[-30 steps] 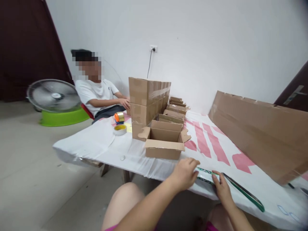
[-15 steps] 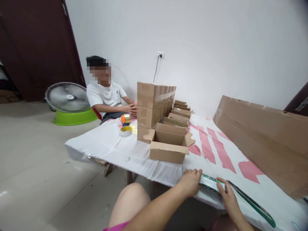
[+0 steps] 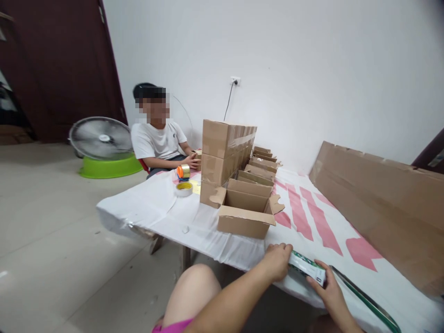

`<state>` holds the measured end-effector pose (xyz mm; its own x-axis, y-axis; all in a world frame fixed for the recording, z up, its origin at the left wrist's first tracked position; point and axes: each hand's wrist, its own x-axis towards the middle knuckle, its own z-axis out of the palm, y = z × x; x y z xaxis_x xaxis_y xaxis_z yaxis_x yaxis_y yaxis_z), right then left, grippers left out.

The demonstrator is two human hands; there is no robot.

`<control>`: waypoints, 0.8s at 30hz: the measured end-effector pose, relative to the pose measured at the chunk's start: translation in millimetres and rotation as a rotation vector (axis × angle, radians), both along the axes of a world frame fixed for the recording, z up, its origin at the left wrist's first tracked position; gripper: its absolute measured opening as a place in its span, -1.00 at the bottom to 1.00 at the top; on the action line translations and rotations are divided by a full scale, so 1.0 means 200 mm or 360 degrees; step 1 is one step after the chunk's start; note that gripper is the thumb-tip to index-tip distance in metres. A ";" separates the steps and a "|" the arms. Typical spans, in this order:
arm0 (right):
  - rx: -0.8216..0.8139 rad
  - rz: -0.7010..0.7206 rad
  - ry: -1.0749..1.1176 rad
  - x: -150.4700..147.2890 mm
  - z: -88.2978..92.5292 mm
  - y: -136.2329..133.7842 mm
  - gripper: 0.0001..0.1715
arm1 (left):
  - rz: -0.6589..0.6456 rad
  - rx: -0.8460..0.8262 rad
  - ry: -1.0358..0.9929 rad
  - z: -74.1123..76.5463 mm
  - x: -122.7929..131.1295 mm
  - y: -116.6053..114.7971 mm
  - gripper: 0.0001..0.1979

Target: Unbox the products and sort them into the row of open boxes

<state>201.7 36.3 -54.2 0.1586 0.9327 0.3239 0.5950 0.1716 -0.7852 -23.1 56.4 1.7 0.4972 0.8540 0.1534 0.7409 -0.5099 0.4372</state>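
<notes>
My left hand (image 3: 278,262) is closed around the left end of a slim green-and-white box (image 3: 305,266) at the table's near edge. At the other end of that box, my right hand (image 3: 329,287) grips it between thumb and fingers, with the pale end face showing. A long, narrow green-edged strip (image 3: 369,298) lies on the table just right of my right hand; its kind is unclear. Beyond my left hand stands an open cardboard box (image 3: 244,224) with its flaps up.
Taped cardboard boxes (image 3: 215,138) are stacked behind it, beside a row of open boxes (image 3: 262,162). Tape rolls (image 3: 183,188) lie on the white-covered table (image 3: 145,208). A large cardboard sheet (image 3: 378,199) stands at right. Across the table sits a person (image 3: 157,143) holding a small box.
My right fingers have shifted on the slim box, uncovering its pale end face. The view has moved slightly. Across the table, a small box now shows in the person's hands.
</notes>
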 end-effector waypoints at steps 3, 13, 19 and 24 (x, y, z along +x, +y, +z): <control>0.0001 -0.0001 -0.0010 0.00 -0.02 0.01 -0.26 | 0.0029 -0.0003 -0.0032 -0.01 0.00 0.01 -0.51; -0.0026 -0.0015 -0.0003 0.01 -0.04 0.02 -0.28 | 0.0112 -0.0071 -0.0144 -0.03 0.02 0.01 -0.46; 0.0033 -0.0044 -0.0025 0.02 -0.06 0.03 -0.29 | 0.0204 -0.0171 -0.0271 -0.04 0.06 0.02 -0.26; -0.0002 -0.0069 -0.0033 0.01 -0.05 0.02 -0.27 | 0.0371 -0.0310 -0.0389 -0.08 0.08 0.04 -0.34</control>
